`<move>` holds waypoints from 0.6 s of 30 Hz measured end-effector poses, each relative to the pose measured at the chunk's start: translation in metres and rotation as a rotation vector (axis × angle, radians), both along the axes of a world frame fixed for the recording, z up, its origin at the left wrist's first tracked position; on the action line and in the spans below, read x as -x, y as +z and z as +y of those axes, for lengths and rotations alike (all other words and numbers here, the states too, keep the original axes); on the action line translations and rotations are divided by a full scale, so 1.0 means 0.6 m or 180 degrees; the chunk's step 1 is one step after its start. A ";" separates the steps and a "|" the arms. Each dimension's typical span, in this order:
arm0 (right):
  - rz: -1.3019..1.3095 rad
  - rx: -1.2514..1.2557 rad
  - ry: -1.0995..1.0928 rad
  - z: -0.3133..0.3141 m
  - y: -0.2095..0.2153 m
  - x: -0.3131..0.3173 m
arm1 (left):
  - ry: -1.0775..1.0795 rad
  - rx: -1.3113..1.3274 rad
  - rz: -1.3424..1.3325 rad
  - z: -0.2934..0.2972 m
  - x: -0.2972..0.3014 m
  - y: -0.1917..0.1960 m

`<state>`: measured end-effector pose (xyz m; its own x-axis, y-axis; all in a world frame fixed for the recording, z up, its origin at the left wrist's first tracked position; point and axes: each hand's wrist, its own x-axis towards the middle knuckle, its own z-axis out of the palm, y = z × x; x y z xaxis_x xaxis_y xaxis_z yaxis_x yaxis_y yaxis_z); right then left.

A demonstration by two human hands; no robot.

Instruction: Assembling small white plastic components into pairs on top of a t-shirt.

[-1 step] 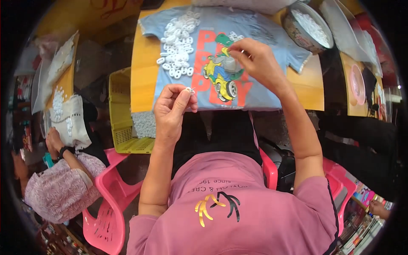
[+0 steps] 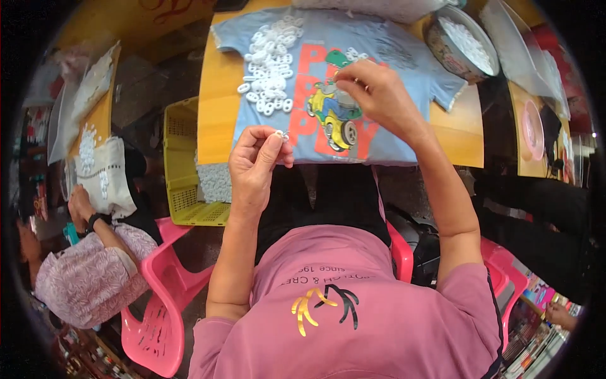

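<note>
My left hand (image 2: 254, 155) pinches a small white plastic piece (image 2: 281, 134) between thumb and fingertips, just off the near edge of the table. Over the printed picture on a blue T-shirt (image 2: 394, 136), my right hand (image 2: 386, 95) is closed in a pinch; whatever lies between its fingertips is too small to make out. A heap of white two-holed oval plastic pieces (image 2: 271, 69) covers the shirt's left side. Beyond my right fingertips lies a small group of similar white pieces (image 2: 355, 54).
The shirt lies over a yellow table (image 2: 214, 120). A tub (image 2: 486, 66) of white pieces stands at the far right. Below left is a yellow crate (image 2: 182, 180) beside more white pieces. Another person (image 2: 95, 271) works at the left near a pink chair (image 2: 158, 309).
My right hand has shifted slightly nearer and to the left over the print. The left hand keeps its pinch in nearly the same place. The whole view has moved a little.
</note>
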<state>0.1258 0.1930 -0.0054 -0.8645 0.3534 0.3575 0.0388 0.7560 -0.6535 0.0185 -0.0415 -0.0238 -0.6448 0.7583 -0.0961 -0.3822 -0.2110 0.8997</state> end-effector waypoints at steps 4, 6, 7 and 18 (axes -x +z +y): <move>-0.0153 -0.0357 0.0228 -0.058 -0.006 0.047 | 0.0199 -0.0134 -0.0057 -0.029 0.017 -0.007; -0.0358 -0.0482 0.0158 -0.077 -0.014 0.066 | 0.0251 -0.0149 -0.0059 -0.036 0.022 -0.009; -0.0407 -0.0687 0.0080 -0.086 -0.015 0.071 | 0.0269 -0.0165 -0.0055 -0.038 0.024 -0.010; -0.0165 0.0163 0.0021 -0.112 -0.008 0.061 | 0.0294 -0.0156 0.0211 -0.012 0.018 0.006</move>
<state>0.0894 0.1258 -0.0099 -0.8837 0.3644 0.2937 0.0689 0.7220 -0.6885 0.0074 -0.0485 -0.0205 -0.7158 0.6981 -0.0152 -0.2992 -0.2869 0.9100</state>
